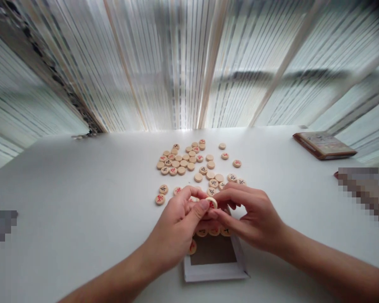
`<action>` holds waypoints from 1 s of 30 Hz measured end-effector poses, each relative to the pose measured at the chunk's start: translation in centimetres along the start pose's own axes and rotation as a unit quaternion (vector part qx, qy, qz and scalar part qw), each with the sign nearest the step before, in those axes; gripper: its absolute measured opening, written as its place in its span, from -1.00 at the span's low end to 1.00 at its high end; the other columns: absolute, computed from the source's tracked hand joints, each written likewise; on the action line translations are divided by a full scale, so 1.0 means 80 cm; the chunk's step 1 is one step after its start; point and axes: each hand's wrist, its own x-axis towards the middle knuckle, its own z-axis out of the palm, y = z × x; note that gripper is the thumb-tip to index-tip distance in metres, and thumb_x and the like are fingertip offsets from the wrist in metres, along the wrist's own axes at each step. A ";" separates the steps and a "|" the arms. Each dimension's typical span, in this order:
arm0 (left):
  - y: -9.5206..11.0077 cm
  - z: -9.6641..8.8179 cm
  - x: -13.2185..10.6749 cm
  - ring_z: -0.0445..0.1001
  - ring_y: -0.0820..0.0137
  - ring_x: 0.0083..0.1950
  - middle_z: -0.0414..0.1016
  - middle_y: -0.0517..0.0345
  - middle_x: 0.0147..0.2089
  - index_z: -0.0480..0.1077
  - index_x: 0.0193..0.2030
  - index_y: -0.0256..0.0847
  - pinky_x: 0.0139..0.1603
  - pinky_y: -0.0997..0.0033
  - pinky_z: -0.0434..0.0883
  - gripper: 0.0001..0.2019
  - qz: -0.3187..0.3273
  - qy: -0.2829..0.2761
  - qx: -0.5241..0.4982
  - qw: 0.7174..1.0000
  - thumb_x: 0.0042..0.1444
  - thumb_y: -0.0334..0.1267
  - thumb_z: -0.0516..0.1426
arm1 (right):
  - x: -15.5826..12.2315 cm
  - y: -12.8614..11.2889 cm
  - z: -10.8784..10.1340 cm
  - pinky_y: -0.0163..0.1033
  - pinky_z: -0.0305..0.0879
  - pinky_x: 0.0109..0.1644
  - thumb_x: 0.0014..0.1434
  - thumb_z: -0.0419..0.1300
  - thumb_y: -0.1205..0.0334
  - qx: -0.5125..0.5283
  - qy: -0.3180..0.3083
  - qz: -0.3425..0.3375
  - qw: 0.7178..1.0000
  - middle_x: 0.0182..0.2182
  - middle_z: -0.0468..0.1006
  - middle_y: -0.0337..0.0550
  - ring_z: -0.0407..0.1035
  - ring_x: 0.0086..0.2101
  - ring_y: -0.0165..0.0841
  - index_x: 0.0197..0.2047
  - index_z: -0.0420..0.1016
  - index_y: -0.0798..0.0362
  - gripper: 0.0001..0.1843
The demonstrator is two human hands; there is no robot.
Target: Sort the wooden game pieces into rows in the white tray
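Note:
Above a shallow white box (215, 274), my left hand (177, 223) pinches a round wooden Chinese chess piece (212, 203) with a red character. The fingers of my right hand (252, 210) touch the same piece from the right and look closed around its edge. Inside the box, a row of chess pieces (214, 231) lies below my hands, and another piece (192, 247) sits by the left wall, partly covered by my left hand. The near part of the box's brown floor is bare. My hands hide the box's far end.
Many loose chess pieces (181, 171) are spread on the white table (82, 210) beyond my hands, some face up with red or black characters, others blank side up. A brown-edged box or book (325, 145) lies at the far right. Striped curtains (183, 63) hang behind the table.

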 end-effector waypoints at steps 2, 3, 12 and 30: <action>0.000 0.001 -0.002 0.69 0.36 -0.28 0.67 0.14 -0.30 0.37 -0.14 -0.19 -0.20 0.43 0.56 -0.59 -0.014 -0.009 0.003 1.000 0.24 0.09 0.36 | 0.000 -0.003 0.000 -0.36 0.26 -0.38 0.35 0.37 0.23 0.018 -0.004 0.022 1.000 -0.48 0.53 -0.24 0.32 -0.47 -0.46 -0.29 0.62 0.09 -0.84; 0.001 0.001 -0.003 0.68 0.35 -0.28 0.67 0.14 -0.30 0.36 -0.14 -0.18 -0.20 0.42 0.56 -0.58 -0.022 -0.011 0.006 1.000 0.24 0.10 0.36 | 0.000 -0.004 0.000 -0.36 0.24 -0.40 0.35 0.37 0.21 0.029 -0.007 0.038 0.999 -0.50 0.52 -0.25 0.30 -0.48 -0.47 -0.31 0.61 0.09 -0.80; 0.012 -0.003 -0.004 0.63 0.41 -0.33 0.67 0.11 -0.35 0.39 -0.09 -0.24 -0.24 0.46 0.57 -0.65 0.027 -0.033 0.067 0.997 0.30 0.00 0.34 | -0.001 -0.008 -0.001 -0.29 0.37 -0.33 0.41 0.30 -0.02 0.221 -0.072 0.209 0.950 -0.44 0.62 -0.13 0.43 -0.41 -0.36 -0.31 0.60 0.11 -0.62; 0.013 0.001 -0.005 0.62 0.41 -0.39 0.69 0.09 -0.37 0.46 -0.13 -0.23 -0.33 0.50 0.56 -0.74 0.055 -0.007 0.084 0.995 0.29 -0.08 0.34 | 0.001 -0.012 -0.001 -0.41 0.36 -0.49 0.30 0.45 0.04 0.371 -0.042 0.288 0.882 -0.58 0.60 -0.20 0.41 -0.57 -0.47 -0.30 0.69 0.12 -0.70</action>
